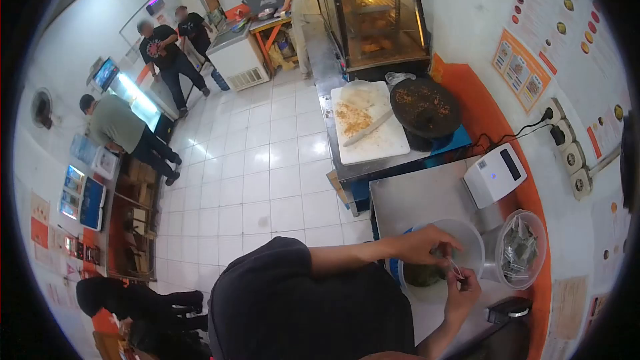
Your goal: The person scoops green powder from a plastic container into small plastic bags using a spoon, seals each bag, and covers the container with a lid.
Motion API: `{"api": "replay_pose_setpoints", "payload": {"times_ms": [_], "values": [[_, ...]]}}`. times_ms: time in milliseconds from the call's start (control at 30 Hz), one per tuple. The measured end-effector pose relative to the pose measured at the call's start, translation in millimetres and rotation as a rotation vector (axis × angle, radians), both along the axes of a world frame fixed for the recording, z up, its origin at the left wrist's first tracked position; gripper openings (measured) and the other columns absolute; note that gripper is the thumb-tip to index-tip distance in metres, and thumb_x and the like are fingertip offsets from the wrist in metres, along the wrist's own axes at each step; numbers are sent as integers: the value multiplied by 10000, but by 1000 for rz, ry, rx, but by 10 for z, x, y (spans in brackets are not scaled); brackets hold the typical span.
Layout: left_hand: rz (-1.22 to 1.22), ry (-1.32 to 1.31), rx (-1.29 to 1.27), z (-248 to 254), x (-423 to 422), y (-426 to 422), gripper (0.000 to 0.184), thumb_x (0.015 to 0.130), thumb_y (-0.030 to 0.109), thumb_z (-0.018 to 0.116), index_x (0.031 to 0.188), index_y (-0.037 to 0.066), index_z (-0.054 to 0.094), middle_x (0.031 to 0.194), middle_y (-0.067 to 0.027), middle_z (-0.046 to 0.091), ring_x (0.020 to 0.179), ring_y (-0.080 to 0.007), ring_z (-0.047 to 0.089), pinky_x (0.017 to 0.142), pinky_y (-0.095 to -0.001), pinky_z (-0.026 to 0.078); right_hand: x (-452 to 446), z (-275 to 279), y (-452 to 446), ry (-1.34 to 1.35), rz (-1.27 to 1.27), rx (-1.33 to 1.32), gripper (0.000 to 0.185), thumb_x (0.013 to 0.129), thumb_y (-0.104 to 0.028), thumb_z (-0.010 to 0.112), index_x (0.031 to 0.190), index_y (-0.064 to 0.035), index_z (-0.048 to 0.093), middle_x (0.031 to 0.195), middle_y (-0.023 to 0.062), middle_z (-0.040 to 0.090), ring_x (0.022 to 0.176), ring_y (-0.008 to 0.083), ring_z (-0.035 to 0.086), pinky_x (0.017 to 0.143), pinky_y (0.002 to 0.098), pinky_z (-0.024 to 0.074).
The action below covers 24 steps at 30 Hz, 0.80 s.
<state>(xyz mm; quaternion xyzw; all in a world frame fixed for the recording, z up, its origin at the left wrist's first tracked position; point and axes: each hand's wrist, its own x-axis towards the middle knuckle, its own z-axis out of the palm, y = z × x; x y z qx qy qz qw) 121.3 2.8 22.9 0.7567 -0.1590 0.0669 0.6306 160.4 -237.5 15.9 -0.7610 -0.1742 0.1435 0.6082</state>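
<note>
My left hand (427, 245) reaches in from the upper side, fingers bent around the top of a small clear plastic bag (440, 253) with something green in it. Just below, my right hand (461, 293) pinches a thin whitish strip or edge of plastic beside the bag. Both hands are close together above a round translucent tub (475, 240) with dark green contents (424, 275) at its bottom. A second clear tub (541, 243) next to it holds several small filled plastic packets (520, 250).
A white device (495, 175) and a black object (509, 310) flank the tubs on the metal counter (417, 193). Beyond are a white cutting board (373, 143) with crumbs and a knife, a dark round pan (425, 108) and a lit display cabinet (380, 23). Other people stand farther left.
</note>
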Motion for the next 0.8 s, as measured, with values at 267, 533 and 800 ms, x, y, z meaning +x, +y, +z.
{"api": "replay_pose_setpoints", "payload": {"times_ms": [267,533,800], "values": [[66,-16,-189,17,-2,-38,349,856,106,836,1187,44,741,900,-64,764,805,-130,712,754,-301,566,-26,104,-92,-165,-51,-94,83,935,-37,724,973,21,677,895,66,680,857,153,627,834,306,508],[173,85,-211,14,-120,-140,287,900,13,788,1184,18,744,999,-99,789,892,-122,738,762,-253,561,-137,409,26,-220,-67,-83,118,919,-81,764,982,13,733,851,71,700,799,154,640,764,295,502],[120,26,-299,13,-55,-211,252,869,-14,814,1112,-1,744,948,-70,771,834,-103,727,612,-200,488,-143,361,57,-109,-38,84,115,917,-69,761,959,9,689,934,62,681,853,144,637,766,291,503]]}}
